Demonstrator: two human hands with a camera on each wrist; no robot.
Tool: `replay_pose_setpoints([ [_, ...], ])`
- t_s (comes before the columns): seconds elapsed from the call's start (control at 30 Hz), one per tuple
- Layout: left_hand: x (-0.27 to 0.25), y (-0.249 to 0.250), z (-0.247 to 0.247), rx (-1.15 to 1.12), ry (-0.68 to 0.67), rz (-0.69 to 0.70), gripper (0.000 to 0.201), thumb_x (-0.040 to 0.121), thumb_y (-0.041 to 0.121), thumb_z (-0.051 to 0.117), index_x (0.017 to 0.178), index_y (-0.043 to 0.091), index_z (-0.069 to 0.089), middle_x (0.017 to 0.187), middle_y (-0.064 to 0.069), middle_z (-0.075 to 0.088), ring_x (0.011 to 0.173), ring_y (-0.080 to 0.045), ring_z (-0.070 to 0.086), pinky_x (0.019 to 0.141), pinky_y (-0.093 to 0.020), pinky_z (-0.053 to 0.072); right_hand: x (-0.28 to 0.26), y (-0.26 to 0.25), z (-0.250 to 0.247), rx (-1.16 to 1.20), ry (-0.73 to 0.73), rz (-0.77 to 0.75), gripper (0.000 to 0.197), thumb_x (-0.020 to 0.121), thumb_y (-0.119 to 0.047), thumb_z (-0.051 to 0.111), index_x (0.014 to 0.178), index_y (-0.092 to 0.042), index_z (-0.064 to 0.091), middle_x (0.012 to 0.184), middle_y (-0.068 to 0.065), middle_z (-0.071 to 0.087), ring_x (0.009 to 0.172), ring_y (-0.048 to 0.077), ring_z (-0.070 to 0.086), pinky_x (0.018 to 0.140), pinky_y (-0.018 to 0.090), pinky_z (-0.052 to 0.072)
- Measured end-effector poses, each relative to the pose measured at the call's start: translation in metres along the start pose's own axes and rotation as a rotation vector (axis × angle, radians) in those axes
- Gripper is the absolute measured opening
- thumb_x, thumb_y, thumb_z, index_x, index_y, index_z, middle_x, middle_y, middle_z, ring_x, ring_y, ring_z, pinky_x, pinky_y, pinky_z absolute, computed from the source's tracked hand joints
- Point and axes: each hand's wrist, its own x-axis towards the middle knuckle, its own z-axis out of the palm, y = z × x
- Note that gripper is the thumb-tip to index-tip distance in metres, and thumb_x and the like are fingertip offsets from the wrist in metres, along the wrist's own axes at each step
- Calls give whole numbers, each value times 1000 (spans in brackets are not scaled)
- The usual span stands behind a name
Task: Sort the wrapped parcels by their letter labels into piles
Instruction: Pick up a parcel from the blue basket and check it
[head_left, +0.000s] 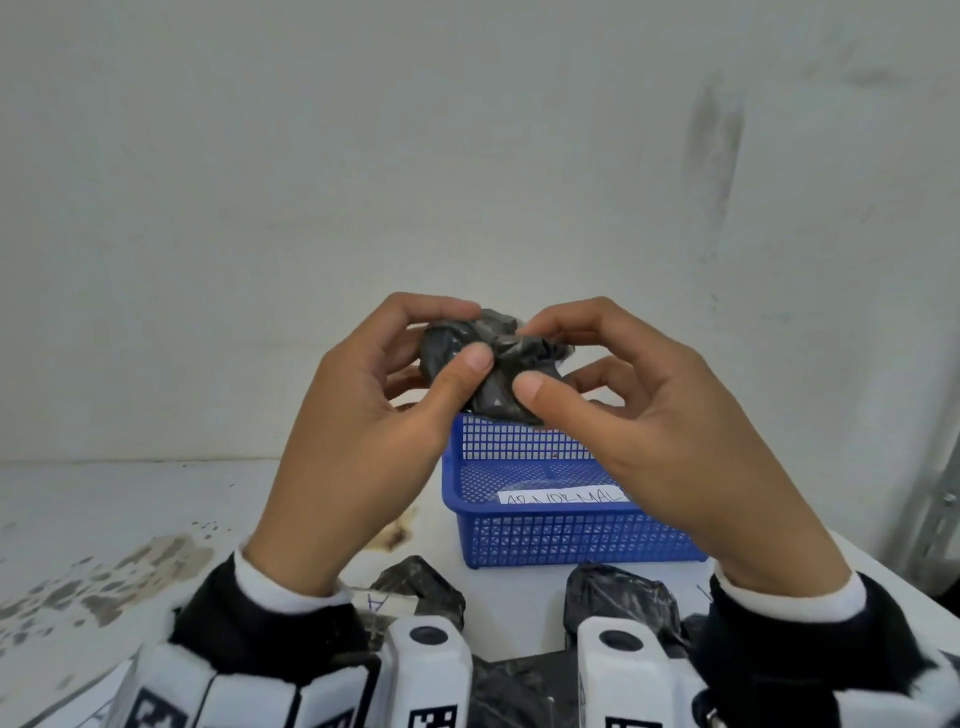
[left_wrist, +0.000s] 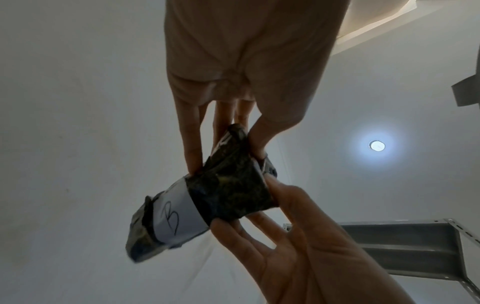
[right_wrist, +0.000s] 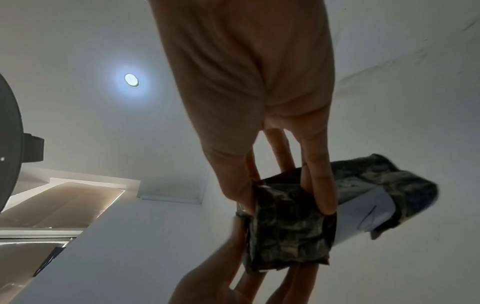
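Note:
I hold one black wrapped parcel (head_left: 501, 332) up in front of me with both hands, above the far edge of a blue basket (head_left: 571, 535). My left hand (head_left: 465, 335) pinches its left part between thumb and fingers. My right hand (head_left: 530, 356) pinches its right part the same way. In the left wrist view the parcel (left_wrist: 228, 191) carries a white label (left_wrist: 171, 218) with a handwritten B, facing away from me. The right wrist view shows my right hand (right_wrist: 287, 208) clamped on the parcel (right_wrist: 288, 236), with the label (right_wrist: 369, 209) off to its side.
The basket has a paper strip (head_left: 563, 498) reading ABNORMAL. Near me on the white table lie other black parcels (head_left: 421, 587) (head_left: 618, 603), one beside a slip marked A (head_left: 376, 603). A stained patch of table (head_left: 130, 577) lies at left. A metal shelf frame (left_wrist: 402, 246) stands at right.

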Motion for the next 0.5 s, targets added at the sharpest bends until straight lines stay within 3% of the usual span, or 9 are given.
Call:
replay_pose_setpoints([
  [0.13,1,1,-3,-51,99,-93,46,82,62,59,89,17,64,82,9,70,71,-6,65,82,-40,56,-2,2,-1,17,-76,-52,26,85,-9,75,95,-32,69,115,-14,64,91,9,64,79,19,55],
  [0.23,2,-1,-5,-35,74,-251,61,75,72,57,95,14,60,70,8,70,66,-7,64,81,-41,54,-2,3,0,12,-126,-93,31,82,1,76,91,-28,69,117,-17,61,98,13,63,87,26,57],
  [0.3,3,-2,-5,-59,48,-319,51,78,60,59,99,13,60,66,5,71,62,-12,64,74,-40,49,-2,5,0,-11,-146,-93,29,81,-1,75,91,-28,70,120,-18,61,101,13,63,89,27,57],
  [0.4,5,-2,-7,-103,40,-329,26,88,30,63,105,12,57,69,0,73,64,-20,64,74,-43,49,-1,0,3,14,-136,-54,10,80,-27,78,87,-32,71,119,-20,64,103,7,64,83,19,55],
  [0.47,4,-1,-6,-113,32,-329,22,89,22,63,107,13,56,74,0,76,67,-18,67,77,-42,52,-1,-1,6,38,-71,-24,15,79,-39,81,86,-32,69,117,-18,66,101,6,66,78,17,54],
  [0.5,4,0,-5,-116,26,-326,21,89,21,63,108,14,55,77,1,76,67,-16,69,77,-40,54,0,-1,7,48,-33,-4,18,79,-37,80,89,-33,67,117,-17,65,100,6,66,76,16,54],
])
